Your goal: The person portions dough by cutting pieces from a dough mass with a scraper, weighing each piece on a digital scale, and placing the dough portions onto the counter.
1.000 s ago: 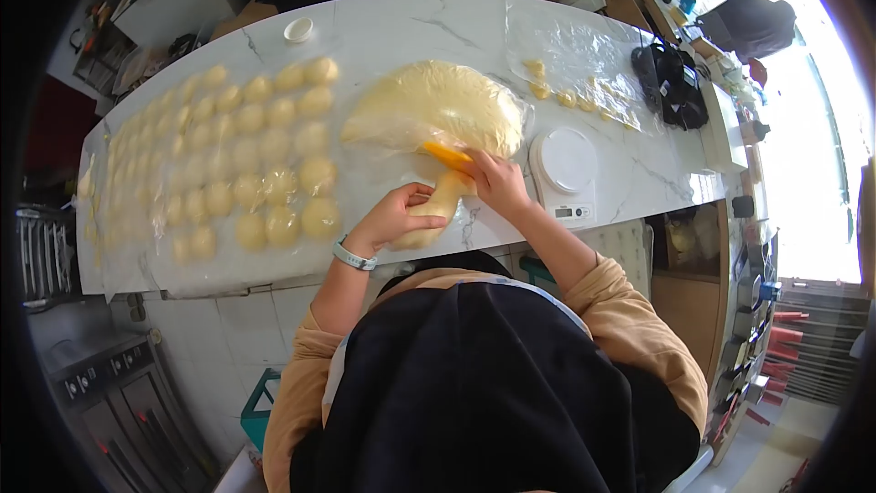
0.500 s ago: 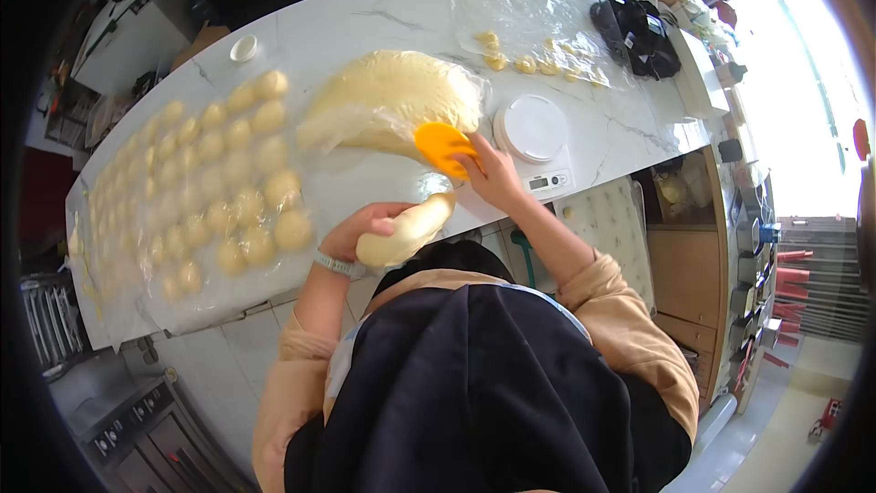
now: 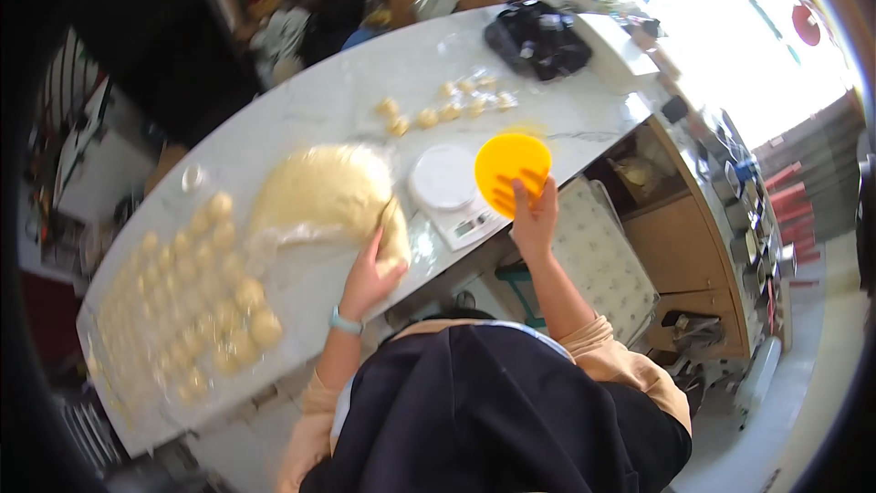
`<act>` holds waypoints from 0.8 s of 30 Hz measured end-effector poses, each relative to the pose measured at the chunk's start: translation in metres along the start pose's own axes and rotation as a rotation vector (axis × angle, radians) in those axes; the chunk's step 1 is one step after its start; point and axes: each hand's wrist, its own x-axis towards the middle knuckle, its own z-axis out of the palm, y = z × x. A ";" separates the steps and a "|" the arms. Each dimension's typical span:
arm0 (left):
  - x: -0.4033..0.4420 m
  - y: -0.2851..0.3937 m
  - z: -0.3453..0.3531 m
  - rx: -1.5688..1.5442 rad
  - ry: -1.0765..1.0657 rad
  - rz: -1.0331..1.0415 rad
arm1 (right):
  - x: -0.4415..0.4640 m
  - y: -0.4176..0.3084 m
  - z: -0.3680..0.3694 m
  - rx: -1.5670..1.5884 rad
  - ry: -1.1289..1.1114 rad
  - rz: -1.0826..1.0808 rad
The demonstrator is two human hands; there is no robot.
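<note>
In my right hand (image 3: 535, 217) is a yellow-orange dough scraper (image 3: 511, 164), raised flat side toward me beside the white kitchen scale (image 3: 469, 228). My left hand (image 3: 368, 279) grips a long piece of dough (image 3: 394, 236) at the right side of the big dough mass (image 3: 319, 187). Whether that piece touches the mass, I cannot tell. Clear plastic partly covers the mass. A round white lid or dish (image 3: 443, 177) sits on the scale.
Rows of dough balls (image 3: 219, 310) lie under plastic on the left of the marble table (image 3: 301, 119). Several small dough bits (image 3: 450, 111) lie behind the scale. A black plastic bag (image 3: 538, 41) is at the back right, and a dotted tray (image 3: 593, 256) stands below the table edge.
My right hand has moved the scraper away from the dough mass, to the right past the scale. My left hand has brought its dough piece up against the mass's right side. The view has turned.
</note>
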 end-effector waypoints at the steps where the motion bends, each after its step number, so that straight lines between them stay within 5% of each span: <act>1: 0.002 0.014 -0.002 0.083 -0.077 -0.063 | 0.002 -0.001 -0.008 -0.061 0.013 -0.027; 6: 0.013 0.105 -0.038 0.509 -0.317 -0.324 | 0.004 -0.013 -0.019 -0.006 0.032 0.015; 9: 0.028 0.068 -0.025 0.347 -0.037 -0.131 | 0.003 -0.018 -0.017 0.036 0.019 0.061; 12: 0.046 0.035 0.002 0.140 -0.051 -0.028 | 0.000 -0.024 -0.014 -0.072 -0.011 0.021; 21: 0.054 0.041 -0.015 0.455 0.163 0.008 | -0.003 -0.021 -0.009 -0.068 0.009 -0.003; 24: 0.048 0.044 -0.013 0.559 -0.019 -0.002 | -0.010 -0.021 -0.004 -0.074 0.014 0.038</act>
